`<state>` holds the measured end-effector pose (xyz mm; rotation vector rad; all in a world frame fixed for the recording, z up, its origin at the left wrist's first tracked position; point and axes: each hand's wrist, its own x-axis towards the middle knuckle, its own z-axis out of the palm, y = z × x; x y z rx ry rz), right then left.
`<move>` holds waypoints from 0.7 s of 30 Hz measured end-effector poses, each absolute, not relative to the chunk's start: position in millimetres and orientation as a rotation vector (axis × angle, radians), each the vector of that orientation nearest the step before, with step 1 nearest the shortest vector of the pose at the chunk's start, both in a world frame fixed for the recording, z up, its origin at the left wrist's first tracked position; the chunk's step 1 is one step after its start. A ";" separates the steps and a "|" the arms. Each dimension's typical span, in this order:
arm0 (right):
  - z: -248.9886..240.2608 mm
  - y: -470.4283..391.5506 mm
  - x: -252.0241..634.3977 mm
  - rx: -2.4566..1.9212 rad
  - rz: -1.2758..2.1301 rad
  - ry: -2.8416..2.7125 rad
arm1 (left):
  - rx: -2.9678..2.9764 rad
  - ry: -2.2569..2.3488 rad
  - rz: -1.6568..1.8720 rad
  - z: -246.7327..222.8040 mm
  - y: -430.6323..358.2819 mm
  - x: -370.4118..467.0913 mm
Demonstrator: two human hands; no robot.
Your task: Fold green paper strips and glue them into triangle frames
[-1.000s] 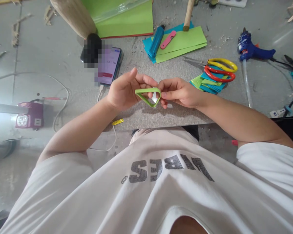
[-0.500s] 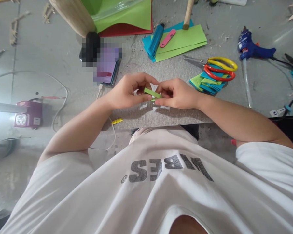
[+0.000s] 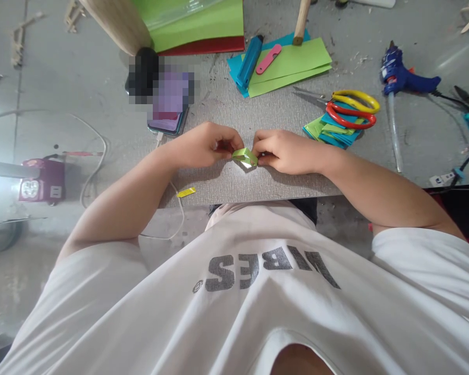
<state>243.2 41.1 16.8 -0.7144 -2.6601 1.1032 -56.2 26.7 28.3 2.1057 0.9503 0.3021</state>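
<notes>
Between my hands is a small piece of folded green paper [image 3: 244, 155], bent into an angled shape near the front edge of the board. My left hand [image 3: 210, 146] pinches its left end between thumb and fingers. On the other side, my right hand [image 3: 279, 151] has its fingers closed on the right end. To the right lies a pile of small green and blue paper pieces [image 3: 336, 131], with scissors [image 3: 352, 109] with red and yellow handles resting over it.
Longer green and blue strips [image 3: 293, 67] lie farther back under a blue cutter [image 3: 250, 62] and a pink tool [image 3: 268, 59]. A phone [image 3: 168, 107] with a cable is left. A blue glue gun [image 3: 408, 75] is right; a purple lamp [image 3: 42, 179] stands far left.
The green paper has turned and opened into an angled shape. My fingertips have drawn apart, toward its two ends, and sit lower by the board.
</notes>
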 end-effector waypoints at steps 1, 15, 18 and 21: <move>15.6 40.5 242.3 -0.711 1.078 -2.670 | 2.134 0.941 0.312 27.1 28.1 -56.6; 6.0 47.4 233.9 -0.765 0.954 -2.733 | 2.246 0.874 0.407 -6.3 48.7 -62.4; 8.4 46.4 231.1 -0.820 0.940 -2.752 | 2.227 0.872 0.384 -5.0 51.6 -61.2; 11.3 45.5 230.4 -0.836 0.944 -2.755 | 2.216 0.865 0.365 -2.8 54.4 -60.2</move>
